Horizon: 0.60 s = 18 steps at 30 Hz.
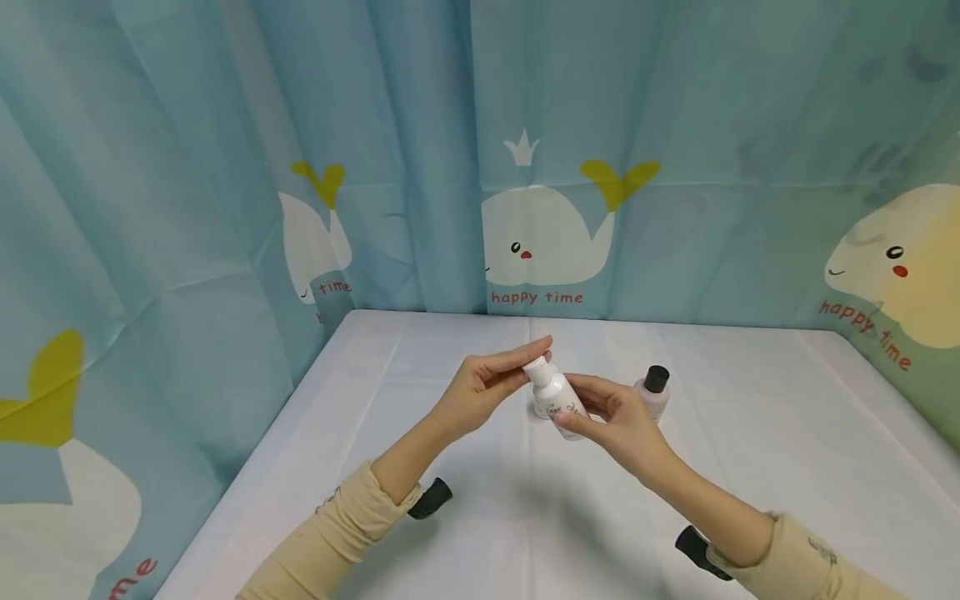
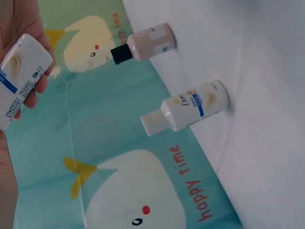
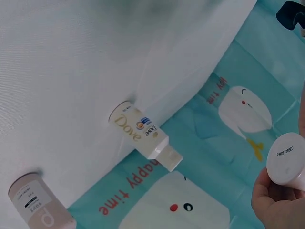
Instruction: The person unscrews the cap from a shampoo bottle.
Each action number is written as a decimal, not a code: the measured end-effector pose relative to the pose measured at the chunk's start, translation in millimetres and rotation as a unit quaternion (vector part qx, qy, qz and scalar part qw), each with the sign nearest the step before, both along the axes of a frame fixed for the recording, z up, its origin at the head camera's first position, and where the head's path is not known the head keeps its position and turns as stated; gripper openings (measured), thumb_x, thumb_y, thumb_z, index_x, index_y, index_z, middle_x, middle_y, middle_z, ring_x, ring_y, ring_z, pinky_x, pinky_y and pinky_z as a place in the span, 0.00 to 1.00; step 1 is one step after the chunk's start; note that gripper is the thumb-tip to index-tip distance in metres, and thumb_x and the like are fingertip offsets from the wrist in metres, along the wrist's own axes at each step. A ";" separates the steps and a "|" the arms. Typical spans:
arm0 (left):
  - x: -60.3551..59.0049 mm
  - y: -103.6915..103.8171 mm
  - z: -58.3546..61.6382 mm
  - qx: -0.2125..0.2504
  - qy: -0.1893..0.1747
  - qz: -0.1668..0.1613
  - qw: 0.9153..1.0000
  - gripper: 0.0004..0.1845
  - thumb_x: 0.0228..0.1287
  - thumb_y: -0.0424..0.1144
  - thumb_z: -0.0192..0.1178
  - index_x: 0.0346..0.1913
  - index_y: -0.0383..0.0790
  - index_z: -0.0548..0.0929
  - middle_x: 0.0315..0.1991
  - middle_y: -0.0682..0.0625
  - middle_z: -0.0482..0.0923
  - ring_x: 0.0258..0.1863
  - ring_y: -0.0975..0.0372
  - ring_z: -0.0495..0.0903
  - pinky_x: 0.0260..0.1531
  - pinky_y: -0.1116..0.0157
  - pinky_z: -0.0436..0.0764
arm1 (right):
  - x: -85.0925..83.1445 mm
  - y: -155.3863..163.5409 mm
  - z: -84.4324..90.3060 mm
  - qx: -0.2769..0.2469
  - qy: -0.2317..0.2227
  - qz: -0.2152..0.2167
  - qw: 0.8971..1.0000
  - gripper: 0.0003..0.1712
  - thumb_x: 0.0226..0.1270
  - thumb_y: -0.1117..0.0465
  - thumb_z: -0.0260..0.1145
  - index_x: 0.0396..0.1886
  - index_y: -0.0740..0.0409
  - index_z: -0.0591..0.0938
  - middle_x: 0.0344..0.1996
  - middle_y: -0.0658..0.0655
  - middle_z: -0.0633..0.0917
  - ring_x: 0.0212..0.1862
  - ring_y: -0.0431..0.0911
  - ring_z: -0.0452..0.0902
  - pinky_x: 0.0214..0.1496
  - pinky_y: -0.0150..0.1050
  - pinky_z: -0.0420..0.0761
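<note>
two hands: both raised above the table, meeting over its middle, so the bottle hangs clear of the cloth between them.
left hand: fingers curled in toward the cap end of the white bottle; fingertips pinch the cap, probably to turn or steady it.
white bottle: tilted, cap up and to the left, base down and to the right; it spans the gap between the hands, held at both ends.
right hand: thumb and fingers wrapped round the lower body, bracing it against the other hand; the base pokes out past the fingers.
standing bottles: a second white bottle stands just behind the held one, a pink bottle with black cap to its right; neither is touched.
backdrop: whale-print curtain behind.
</note>
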<state>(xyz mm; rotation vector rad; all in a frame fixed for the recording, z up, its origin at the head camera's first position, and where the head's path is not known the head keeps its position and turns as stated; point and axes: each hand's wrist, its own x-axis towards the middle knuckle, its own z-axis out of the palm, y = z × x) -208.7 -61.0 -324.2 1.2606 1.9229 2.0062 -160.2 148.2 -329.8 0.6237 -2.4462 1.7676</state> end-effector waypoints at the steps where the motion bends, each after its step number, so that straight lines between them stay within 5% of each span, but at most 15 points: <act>1: 0.3 0.0 0.0 0.003 0.003 0.004 1.000 0.22 0.68 0.30 0.52 0.62 0.22 0.66 0.65 0.33 0.63 0.64 0.57 0.70 0.61 0.65 0.72 | -0.4 0.4 -0.3 0.000 0.001 0.001 1.000 0.26 0.60 0.64 0.68 0.58 0.68 0.75 0.54 0.67 0.80 0.49 0.27 0.77 0.51 0.25 0.78; 9: 2.6 1.3 -2.7 0.036 -0.028 0.046 0.998 0.28 0.59 0.40 0.64 0.55 0.19 0.73 0.56 0.28 0.73 0.50 0.69 0.80 0.52 0.68 0.79 | -0.3 1.4 -2.6 0.003 0.004 0.002 1.000 0.27 0.59 0.64 0.69 0.58 0.68 0.75 0.54 0.67 0.80 0.48 0.26 0.77 0.47 0.28 0.81; 13: 4.2 3.6 -4.2 0.055 -0.048 0.088 0.993 0.37 0.49 0.51 0.70 0.48 0.17 0.76 0.46 0.46 0.84 0.41 0.70 0.82 0.45 0.71 0.82 | -1.2 2.6 -2.6 0.004 0.006 0.010 1.000 0.27 0.58 0.64 0.69 0.58 0.68 0.75 0.54 0.68 0.80 0.47 0.26 0.77 0.44 0.29 0.82; 16: 5.0 6.3 -5.8 0.063 -0.049 0.116 0.990 0.38 0.45 0.53 0.71 0.45 0.18 0.75 0.38 0.61 0.81 0.37 0.70 0.80 0.43 0.74 0.81 | -1.2 3.1 -2.3 0.003 0.008 0.012 1.000 0.27 0.58 0.64 0.69 0.57 0.68 0.75 0.53 0.68 0.80 0.47 0.26 0.77 0.43 0.29 0.83; 18: 5.4 8.2 -6.3 0.068 -0.046 0.126 0.989 0.37 0.47 0.51 0.72 0.45 0.19 0.73 0.36 0.61 0.79 0.36 0.69 0.79 0.42 0.75 0.81 | -1.1 3.0 -2.0 0.003 0.009 0.011 1.000 0.27 0.58 0.64 0.69 0.57 0.68 0.76 0.53 0.68 0.80 0.47 0.26 0.77 0.43 0.29 0.83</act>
